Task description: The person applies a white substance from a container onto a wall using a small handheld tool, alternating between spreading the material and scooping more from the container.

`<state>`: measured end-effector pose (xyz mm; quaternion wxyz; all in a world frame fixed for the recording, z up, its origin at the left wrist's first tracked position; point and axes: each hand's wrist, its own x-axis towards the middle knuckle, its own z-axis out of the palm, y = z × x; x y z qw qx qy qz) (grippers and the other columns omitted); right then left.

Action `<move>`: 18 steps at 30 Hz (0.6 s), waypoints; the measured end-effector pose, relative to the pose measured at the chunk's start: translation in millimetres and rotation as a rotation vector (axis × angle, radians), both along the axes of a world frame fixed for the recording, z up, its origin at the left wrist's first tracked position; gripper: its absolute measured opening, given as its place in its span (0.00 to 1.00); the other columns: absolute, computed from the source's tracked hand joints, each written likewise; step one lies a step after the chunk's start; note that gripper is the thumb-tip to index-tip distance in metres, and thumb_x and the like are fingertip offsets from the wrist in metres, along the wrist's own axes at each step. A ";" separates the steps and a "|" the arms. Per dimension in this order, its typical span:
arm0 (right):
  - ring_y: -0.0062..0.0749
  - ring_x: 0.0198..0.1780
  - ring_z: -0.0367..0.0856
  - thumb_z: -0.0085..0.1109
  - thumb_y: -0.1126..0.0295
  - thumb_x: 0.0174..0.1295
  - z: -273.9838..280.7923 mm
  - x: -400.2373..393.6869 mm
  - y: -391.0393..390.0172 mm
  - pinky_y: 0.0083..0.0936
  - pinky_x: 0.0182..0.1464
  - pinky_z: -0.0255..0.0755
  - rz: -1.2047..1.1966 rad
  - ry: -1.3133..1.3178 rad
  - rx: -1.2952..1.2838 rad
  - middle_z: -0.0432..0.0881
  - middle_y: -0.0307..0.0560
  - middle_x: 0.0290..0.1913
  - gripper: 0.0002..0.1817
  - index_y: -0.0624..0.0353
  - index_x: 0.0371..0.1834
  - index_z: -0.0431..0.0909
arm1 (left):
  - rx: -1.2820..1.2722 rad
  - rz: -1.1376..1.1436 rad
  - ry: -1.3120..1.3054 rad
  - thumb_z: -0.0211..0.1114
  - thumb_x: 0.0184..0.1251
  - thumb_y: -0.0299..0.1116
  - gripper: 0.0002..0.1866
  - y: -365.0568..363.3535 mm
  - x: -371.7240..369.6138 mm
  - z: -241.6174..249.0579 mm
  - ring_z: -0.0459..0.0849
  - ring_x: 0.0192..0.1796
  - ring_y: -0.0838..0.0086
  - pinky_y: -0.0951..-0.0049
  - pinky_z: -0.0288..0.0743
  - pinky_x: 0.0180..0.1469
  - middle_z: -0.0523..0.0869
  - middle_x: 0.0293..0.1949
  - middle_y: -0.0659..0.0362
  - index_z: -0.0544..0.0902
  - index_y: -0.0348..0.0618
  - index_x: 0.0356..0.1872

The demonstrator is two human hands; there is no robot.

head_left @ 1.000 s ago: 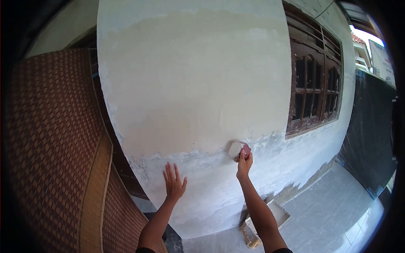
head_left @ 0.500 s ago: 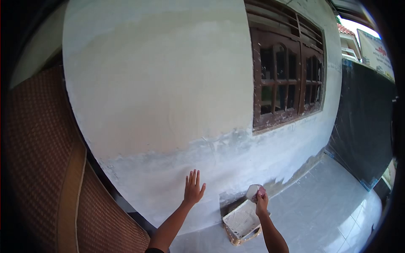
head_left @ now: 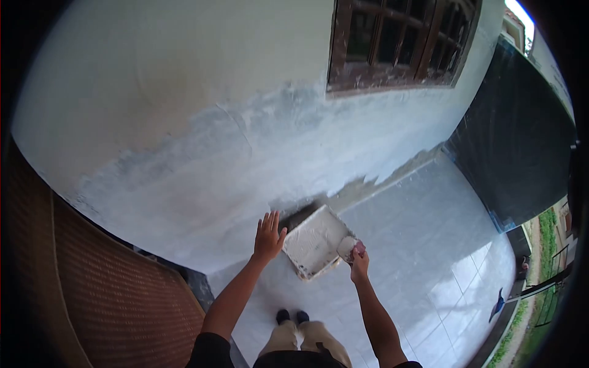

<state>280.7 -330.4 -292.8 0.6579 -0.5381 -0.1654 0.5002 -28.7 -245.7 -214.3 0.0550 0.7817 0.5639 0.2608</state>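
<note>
My left hand [head_left: 268, 237] is open with its fingers outstretched, in front of the lower wall and just left of the tray. It holds nothing. My right hand [head_left: 359, 262] is closed on a small pink-and-white tool [head_left: 346, 248], whose rounded end is coated white; its exact kind is not clear. That end is over the right rim of a rectangular tray [head_left: 293, 262]. White, paste-like material [head_left: 314, 242] covers the tray's inside. The wall [head_left: 202, 147] is cream above, with a patchy white and grey coating lower down.
A brown-framed window [head_left: 392, 76] is set in the wall. A woven brown panel [head_left: 123, 288] leans at left, and a dark panel [head_left: 515, 135] stands at right. Grey tiles cover the floor [head_left: 405, 270]. My feet [head_left: 292, 316] are below the tray.
The view has tilted down, bringing my legs and feet in. My right hand has brought the pink-and-white tool to the tray's right rim. My left hand stays open.
</note>
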 end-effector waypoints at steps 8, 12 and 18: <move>0.24 0.42 0.78 0.55 0.69 0.68 -98.8 15.5 24.6 0.27 0.45 0.76 0.151 -0.260 -0.223 0.78 0.40 0.44 0.13 0.61 0.53 0.72 | -0.219 0.067 0.005 0.50 0.73 0.44 0.32 -28.1 22.9 -99.3 0.59 0.73 0.52 0.50 0.50 0.72 0.63 0.70 0.45 0.56 0.37 0.72; 0.30 0.41 0.81 0.57 0.67 0.65 -114.4 21.7 60.6 0.30 0.46 0.74 0.258 -0.767 -0.343 0.82 0.46 0.37 0.12 0.63 0.46 0.77 | -0.294 0.199 -0.058 0.50 0.73 0.45 0.31 -52.3 38.1 -163.2 0.64 0.70 0.51 0.49 0.55 0.70 0.66 0.68 0.44 0.59 0.37 0.71; 0.58 0.40 0.81 0.55 0.66 0.65 -165.4 37.1 128.7 0.46 0.42 0.72 0.421 -1.193 -0.107 0.82 0.62 0.38 0.12 0.62 0.45 0.76 | -0.501 0.370 -0.250 0.50 0.73 0.45 0.31 -84.7 75.9 -250.4 0.65 0.69 0.51 0.50 0.56 0.69 0.67 0.67 0.43 0.60 0.36 0.70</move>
